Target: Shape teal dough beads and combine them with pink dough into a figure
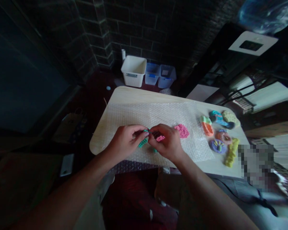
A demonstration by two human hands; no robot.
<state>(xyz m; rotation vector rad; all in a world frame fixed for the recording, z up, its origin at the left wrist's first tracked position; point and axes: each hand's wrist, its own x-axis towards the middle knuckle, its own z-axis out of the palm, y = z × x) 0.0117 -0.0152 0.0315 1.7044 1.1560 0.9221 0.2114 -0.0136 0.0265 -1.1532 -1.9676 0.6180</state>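
Observation:
My left hand [125, 140] pinches a teal ridged clay piece [143, 141] over a sheet of bubble wrap [156, 118]. My right hand [166, 142] is curled beside it, fingers closed on a small pink clay bit [160, 138]. The two hands almost touch at the fingertips. A larger pink clay lump [181, 130] lies on the wrap just right of my right hand.
The bubble wrap covers a light wooden table [124, 95]. Several coloured clay shapes [218, 134] sit along the table's right side. A white bin [133, 71] and two clear boxes [159, 75] stand on the floor beyond the table. A person's pixelated area is at right.

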